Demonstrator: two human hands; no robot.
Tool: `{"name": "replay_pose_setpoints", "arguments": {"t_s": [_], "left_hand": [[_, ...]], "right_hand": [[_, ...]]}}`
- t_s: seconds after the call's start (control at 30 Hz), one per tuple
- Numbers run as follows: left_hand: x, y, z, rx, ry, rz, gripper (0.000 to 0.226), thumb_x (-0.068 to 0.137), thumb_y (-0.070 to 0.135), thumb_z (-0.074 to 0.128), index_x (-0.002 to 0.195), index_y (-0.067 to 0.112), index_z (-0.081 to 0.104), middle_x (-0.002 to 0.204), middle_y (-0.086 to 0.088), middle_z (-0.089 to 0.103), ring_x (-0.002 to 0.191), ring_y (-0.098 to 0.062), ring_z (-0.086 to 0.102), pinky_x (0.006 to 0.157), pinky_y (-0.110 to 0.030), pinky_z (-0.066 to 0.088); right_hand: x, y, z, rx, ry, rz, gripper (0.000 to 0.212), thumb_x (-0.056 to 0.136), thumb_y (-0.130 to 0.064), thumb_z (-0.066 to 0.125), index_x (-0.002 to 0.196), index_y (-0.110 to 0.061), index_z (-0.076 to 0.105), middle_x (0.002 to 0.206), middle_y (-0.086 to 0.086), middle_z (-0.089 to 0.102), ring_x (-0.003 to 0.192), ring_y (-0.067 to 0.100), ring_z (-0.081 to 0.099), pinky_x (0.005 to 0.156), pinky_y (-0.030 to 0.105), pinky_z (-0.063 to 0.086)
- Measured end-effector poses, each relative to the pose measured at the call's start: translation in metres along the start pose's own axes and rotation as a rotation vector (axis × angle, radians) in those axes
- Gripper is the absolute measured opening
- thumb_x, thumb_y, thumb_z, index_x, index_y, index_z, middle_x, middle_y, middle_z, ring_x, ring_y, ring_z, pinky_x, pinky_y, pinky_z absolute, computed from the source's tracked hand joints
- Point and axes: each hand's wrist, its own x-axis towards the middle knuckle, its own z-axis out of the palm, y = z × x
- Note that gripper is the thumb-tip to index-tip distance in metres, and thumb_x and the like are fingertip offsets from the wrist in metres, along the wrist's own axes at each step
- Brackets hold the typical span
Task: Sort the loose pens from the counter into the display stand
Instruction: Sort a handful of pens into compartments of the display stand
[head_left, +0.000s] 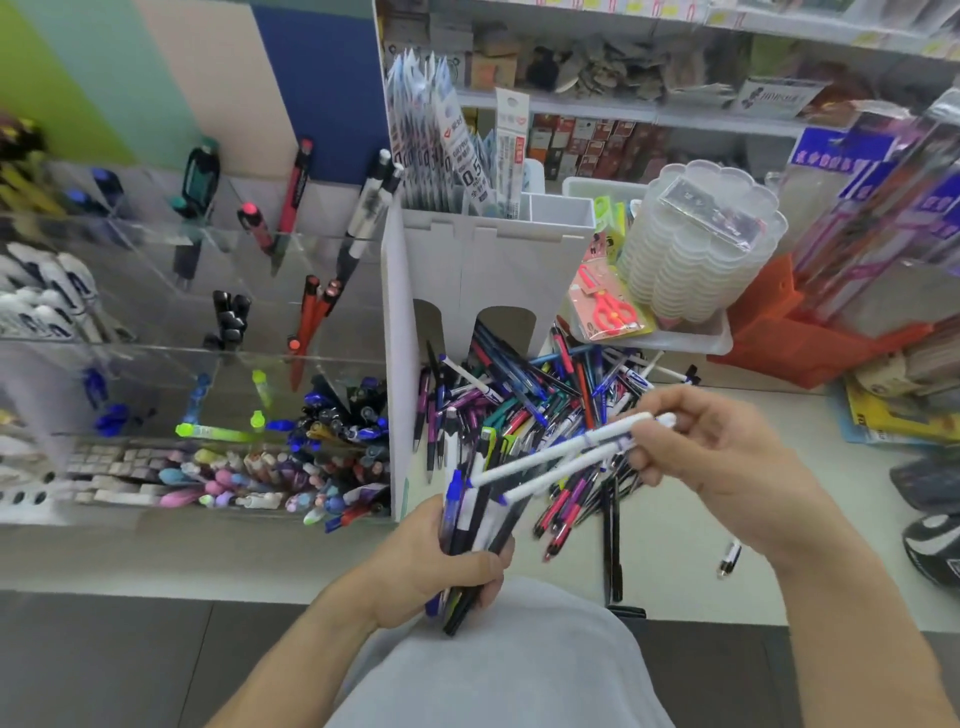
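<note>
Left hand (441, 561): fingers curled round a bundle of pens (475, 525), above the worktop's front edge.
Right hand (727, 467): fingers pinch two white pens (561, 460).
Loose pens (545, 410): heaped mid-worktop (675, 545), beside the display stand (156, 322).

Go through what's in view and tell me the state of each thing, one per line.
Left hand: grips a bundle of pens, upright.
Right hand: pinches two white pens, held level above the pile.
Loose pens: heaped on the counter.
Clear display stand: partly filled.
Red scissors: packaged.
</note>
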Motion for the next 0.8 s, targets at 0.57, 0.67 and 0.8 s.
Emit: {"name": "replay_pose_setpoints", "arguments": {"t_s": [0.57, 0.67, 0.8], "left_hand": [[-0.059, 0.027, -0.009, -0.146, 0.377, 0.255, 0.024, 0.069, 0.035, 0.077, 0.072, 0.015, 0.065, 0.044, -0.013, 0.045, 0.037, -0.02, 0.036, 0.043, -0.026, 0.035], [-0.076, 0.034, -0.02, -0.194, 0.539, 0.353, 0.02, 0.07, 0.031, 0.075, 0.062, 0.017, 0.064, 0.04, -0.013, 0.043, 0.034, -0.02, 0.034, 0.041, -0.025, 0.034], [-0.096, 0.044, -0.048, -0.343, 0.85, 0.462, 0.014, 0.076, 0.006, 0.073, 0.078, 0.014, 0.063, 0.045, -0.012, 0.039, 0.038, -0.021, 0.034, 0.042, -0.026, 0.034]], "right_hand": [[0.011, -0.037, 0.087, -0.132, -0.145, -0.194, 0.022, 0.081, -0.018, 0.065, 0.1, -0.008, 0.063, 0.074, 0.002, 0.066, 0.06, 0.023, 0.068, 0.059, 0.032, 0.06], [0.022, -0.055, 0.123, -0.113, -0.233, -0.237, 0.022, 0.082, -0.015, 0.065, 0.101, -0.007, 0.059, 0.077, 0.007, 0.068, 0.062, 0.025, 0.07, 0.061, 0.034, 0.061], [0.048, -0.087, 0.176, -0.103, -0.085, -0.539, 0.009, 0.095, -0.007, 0.063, 0.101, -0.01, 0.057, 0.077, 0.003, 0.07, 0.066, 0.021, 0.074, 0.064, 0.029, 0.062]]}}
